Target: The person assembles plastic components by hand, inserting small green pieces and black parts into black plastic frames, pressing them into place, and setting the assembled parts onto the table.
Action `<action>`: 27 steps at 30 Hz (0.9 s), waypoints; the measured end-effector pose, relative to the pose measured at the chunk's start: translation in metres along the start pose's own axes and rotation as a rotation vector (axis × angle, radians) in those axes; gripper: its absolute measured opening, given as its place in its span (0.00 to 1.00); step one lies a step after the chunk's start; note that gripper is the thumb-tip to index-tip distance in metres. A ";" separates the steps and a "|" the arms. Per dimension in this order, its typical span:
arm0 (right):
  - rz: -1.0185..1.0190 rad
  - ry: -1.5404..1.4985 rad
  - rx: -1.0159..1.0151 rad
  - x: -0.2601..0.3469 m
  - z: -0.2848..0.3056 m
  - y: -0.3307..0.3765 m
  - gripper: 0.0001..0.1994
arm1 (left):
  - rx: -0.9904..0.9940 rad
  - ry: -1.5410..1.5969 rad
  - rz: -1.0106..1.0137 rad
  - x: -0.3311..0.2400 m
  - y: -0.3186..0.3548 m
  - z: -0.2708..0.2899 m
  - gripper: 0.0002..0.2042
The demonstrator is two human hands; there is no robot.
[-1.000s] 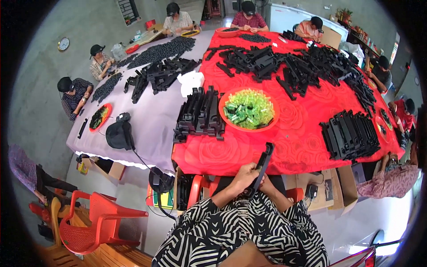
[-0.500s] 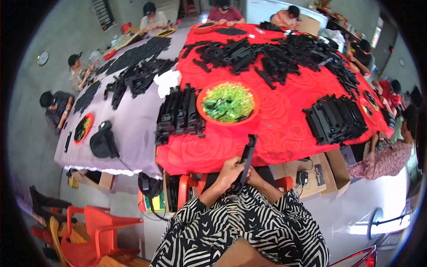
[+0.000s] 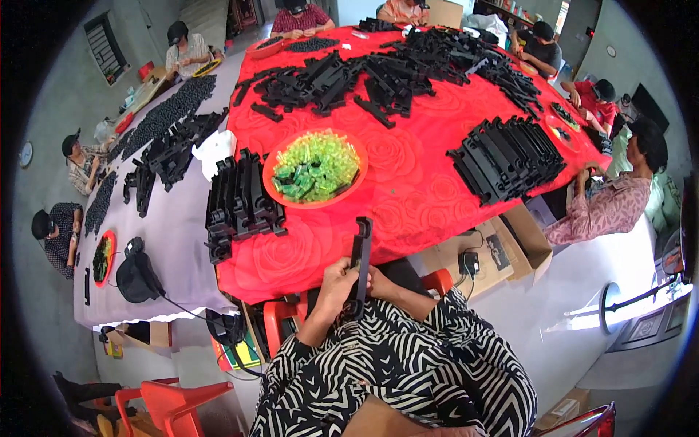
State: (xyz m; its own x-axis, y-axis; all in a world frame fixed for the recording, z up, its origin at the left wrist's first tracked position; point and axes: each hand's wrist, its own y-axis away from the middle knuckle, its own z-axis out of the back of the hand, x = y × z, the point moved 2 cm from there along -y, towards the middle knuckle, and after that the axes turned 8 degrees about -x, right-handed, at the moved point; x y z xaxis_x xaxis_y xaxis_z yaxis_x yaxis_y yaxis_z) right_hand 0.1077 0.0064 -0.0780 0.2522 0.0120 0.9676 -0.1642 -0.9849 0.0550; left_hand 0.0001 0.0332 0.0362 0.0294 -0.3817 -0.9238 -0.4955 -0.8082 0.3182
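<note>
Red-clothed table [image 3: 419, 156] is seen farther left than half a second ago, the view having been swung rightward; before its near edge, a long black part [image 3: 361, 247] is still held upright; it is gripped by the left hand [image 3: 336, 284], whose fingers are bent closely around its side; the right hand [image 3: 380, 284] is set at its other side, but how far those fingers are closed cannot be told, as they are partly hidden behind the part; along the left edge, a row of black parts [image 3: 244, 204] is left unmoved beside an orange bowl [image 3: 363, 173] filled with yellow-green pieces [image 3: 317, 156]; toward the right edge, a black stack [image 3: 506, 160] is likewise unshifted; at the far edge, the head of a co-worker in orange [image 3: 403, 12], shown before, is now mostly cut off; the part's lower end is hardly made out against the black-and-white shirt [image 3: 408, 364].
</note>
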 end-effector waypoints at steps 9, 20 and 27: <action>0.151 0.224 0.042 0.005 0.002 0.003 0.11 | 0.010 0.002 -0.001 0.003 0.000 0.000 0.06; -0.090 -0.283 0.077 0.001 -0.005 0.006 0.13 | 0.016 -0.024 -0.021 0.009 0.002 0.004 0.11; 0.010 -0.138 0.120 0.006 -0.002 0.000 0.15 | 0.032 0.010 -0.028 0.006 -0.001 0.001 0.16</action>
State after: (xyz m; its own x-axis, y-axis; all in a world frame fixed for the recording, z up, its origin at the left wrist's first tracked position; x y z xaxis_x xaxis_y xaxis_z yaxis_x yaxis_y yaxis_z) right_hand 0.1073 0.0066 -0.0718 0.3809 -0.0135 0.9245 -0.0541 -0.9985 0.0077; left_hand 0.0005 0.0325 0.0305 0.0520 -0.3633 -0.9302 -0.5214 -0.8043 0.2850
